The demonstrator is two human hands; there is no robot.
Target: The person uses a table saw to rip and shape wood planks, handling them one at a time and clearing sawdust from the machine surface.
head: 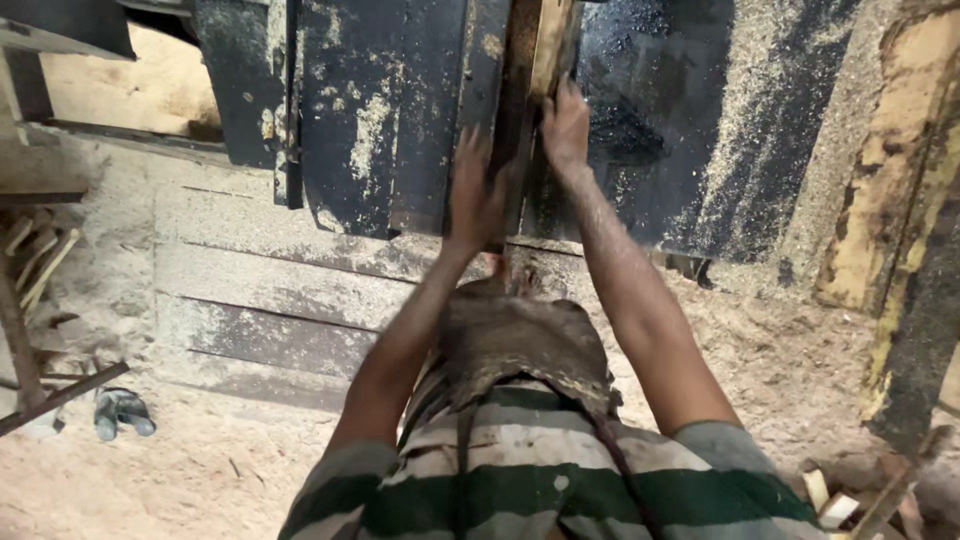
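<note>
While sawdust coats the dark metal machine table [380, 110], the long pale wooden plank [548, 50] lies on it; the right hand [566, 128] grips its end, the left hand [476, 195] presses flat, fingers open, beside it.

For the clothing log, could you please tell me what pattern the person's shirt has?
The shirt has broad green and pale horizontal stripes, dusty; the head view shows it.

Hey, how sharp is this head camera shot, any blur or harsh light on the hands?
Head view: the left hand is smeared by motion blur; the right hand on the wooden plank is sharper. Light is soft and even, with no glare; the dark saw table stays dim under pale sawdust. Edges bow slightly from the wide lens.
</note>
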